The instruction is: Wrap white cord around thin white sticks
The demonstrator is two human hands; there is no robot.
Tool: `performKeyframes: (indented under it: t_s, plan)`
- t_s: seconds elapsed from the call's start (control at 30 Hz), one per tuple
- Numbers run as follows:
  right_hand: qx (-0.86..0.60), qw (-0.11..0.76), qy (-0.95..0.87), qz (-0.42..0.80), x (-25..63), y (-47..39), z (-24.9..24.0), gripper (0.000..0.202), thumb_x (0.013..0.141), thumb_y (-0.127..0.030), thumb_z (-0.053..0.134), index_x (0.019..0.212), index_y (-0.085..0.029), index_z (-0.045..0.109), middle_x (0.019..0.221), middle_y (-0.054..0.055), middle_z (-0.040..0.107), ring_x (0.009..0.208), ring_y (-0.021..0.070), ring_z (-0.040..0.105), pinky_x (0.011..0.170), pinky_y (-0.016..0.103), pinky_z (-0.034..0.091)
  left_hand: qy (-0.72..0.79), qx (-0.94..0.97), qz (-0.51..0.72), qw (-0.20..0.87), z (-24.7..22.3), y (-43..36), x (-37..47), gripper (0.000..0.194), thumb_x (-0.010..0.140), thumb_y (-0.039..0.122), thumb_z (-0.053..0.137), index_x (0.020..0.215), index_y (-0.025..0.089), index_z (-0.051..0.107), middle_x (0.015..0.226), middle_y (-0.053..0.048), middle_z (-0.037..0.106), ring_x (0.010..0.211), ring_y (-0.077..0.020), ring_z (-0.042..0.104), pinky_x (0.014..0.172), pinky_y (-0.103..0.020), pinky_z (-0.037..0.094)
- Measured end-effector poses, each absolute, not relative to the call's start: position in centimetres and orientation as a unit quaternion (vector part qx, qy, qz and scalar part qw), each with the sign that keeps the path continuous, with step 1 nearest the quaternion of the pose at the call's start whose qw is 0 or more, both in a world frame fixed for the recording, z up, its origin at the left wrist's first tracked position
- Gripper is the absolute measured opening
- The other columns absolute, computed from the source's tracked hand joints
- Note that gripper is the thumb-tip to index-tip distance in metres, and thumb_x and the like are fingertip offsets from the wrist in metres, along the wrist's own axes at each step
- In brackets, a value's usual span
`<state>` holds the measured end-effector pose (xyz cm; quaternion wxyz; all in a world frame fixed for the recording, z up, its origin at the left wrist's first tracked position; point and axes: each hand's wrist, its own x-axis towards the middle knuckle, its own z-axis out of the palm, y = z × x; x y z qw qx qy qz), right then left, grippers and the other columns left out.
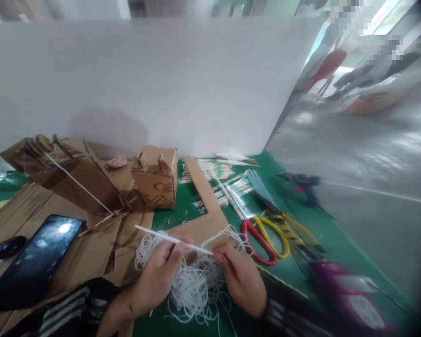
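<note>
My left hand [163,264] pinches the middle of a thin white stick [154,233], which slants down to the right. At the stick's right end my right hand [240,278] has its thumb and fingertips pressed together on it. Beneath and between both hands lies a loose tangle of white string [192,292]. A strand of it loops up past my right hand toward the red-handled scissors [259,243]. An L-shaped piece of cardboard [205,192] lies behind the string.
Cardboard structures [80,173] and a cardboard box [156,182] stand at the left and centre. A phone [38,257] lies at left. Thin sticks [214,171], pliers [296,234], a glue gun [303,182] and a purple device [347,295] are beyond or right. A white panel [143,84] rises behind.
</note>
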<state>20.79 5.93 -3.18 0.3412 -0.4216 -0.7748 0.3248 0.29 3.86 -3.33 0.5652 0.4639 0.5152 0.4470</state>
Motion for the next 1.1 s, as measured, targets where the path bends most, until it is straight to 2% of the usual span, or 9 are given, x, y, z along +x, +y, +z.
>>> performKeyframes:
  t_s: [0.2, 0.4, 0.57, 0.77, 0.97, 1.1]
  plan:
    - [-0.421, 0.341, -0.771, 0.334, 20.3, 6.2, -3.2, 0.013, 0.093, -0.027, 0.045, 0.089, -0.02, 0.055, 0.072, 0.005, 0.063, 0.061, 0.0172, 0.057, 0.055, 0.029, 0.046, 0.529, 0.463, 0.459, 0.543, -2.7, 4.1, 0.0, 0.032, 0.088, 0.047, 0.051, 0.1, 0.019, 0.06, 0.054, 0.006, 0.034, 0.045, -0.0101, 0.029, 0.042, -0.023, 0.023]
    - [-0.408, 0.349, -0.796, 0.278, 20.8, 6.0, -2.3, 0.024, 0.096, -0.025, 0.04, 0.08, -0.019, 0.057, 0.071, 0.003, 0.062, 0.065, 0.0163, 0.057, 0.061, 0.029, 0.046, 0.476, 0.461, 0.482, 0.573, -1.6, 3.7, 0.4, 0.032, 0.092, 0.046, 0.045, 0.103, 0.017, 0.053, 0.058, 0.006, 0.041, 0.047, -0.0083, 0.031, 0.044, -0.022, 0.023]
    - [-0.427, 0.357, -0.786, 0.271, 21.1, 5.6, -2.2, 0.013, 0.093, -0.027, 0.047, 0.097, -0.018, 0.055, 0.08, 0.005, 0.063, 0.067, 0.0168, 0.058, 0.062, 0.029, 0.047, 0.444, 0.467, 0.499, 0.58, -1.1, 3.4, 0.7, 0.032, 0.092, 0.046, 0.046, 0.104, 0.016, 0.051, 0.066, 0.002, 0.054, 0.049, -0.0079, 0.036, 0.045, -0.021, 0.025]
    - [-0.407, 0.355, -0.801, 0.259, 21.7, 5.7, -1.9, 0.016, 0.095, -0.023, 0.043, 0.087, -0.02, 0.057, 0.078, 0.004, 0.063, 0.07, 0.016, 0.058, 0.065, 0.028, 0.045, 0.431, 0.466, 0.49, 0.598, -1.8, 3.1, 0.6, 0.032, 0.093, 0.044, 0.046, 0.109, 0.017, 0.052, 0.072, 0.0, 0.06, 0.053, -0.0075, 0.045, 0.046, -0.019, 0.03]
    - [-0.424, 0.359, -0.786, 0.27, 21.7, 5.6, -1.6, 0.01, 0.093, -0.026, 0.049, 0.095, -0.018, 0.055, 0.081, 0.004, 0.061, 0.068, 0.0162, 0.057, 0.062, 0.028, 0.045, 0.414, 0.452, 0.506, 0.607, -2.0, 2.8, 0.7, 0.029, 0.093, 0.042, 0.047, 0.108, 0.018, 0.051, 0.071, 0.0, 0.061, 0.053, -0.0068, 0.046, 0.044, -0.017, 0.03]
    - [-0.397, 0.36, -0.8, 0.269, 21.7, 5.7, -1.5, 0.017, 0.095, -0.024, 0.043, 0.085, -0.019, 0.056, 0.079, 0.004, 0.061, 0.071, 0.0157, 0.057, 0.065, 0.028, 0.044, 0.421, 0.449, 0.497, 0.611, -2.0, 2.8, 0.7, 0.03, 0.092, 0.043, 0.048, 0.109, 0.018, 0.05, 0.072, 0.0, 0.061, 0.054, -0.0079, 0.048, 0.045, -0.017, 0.032]
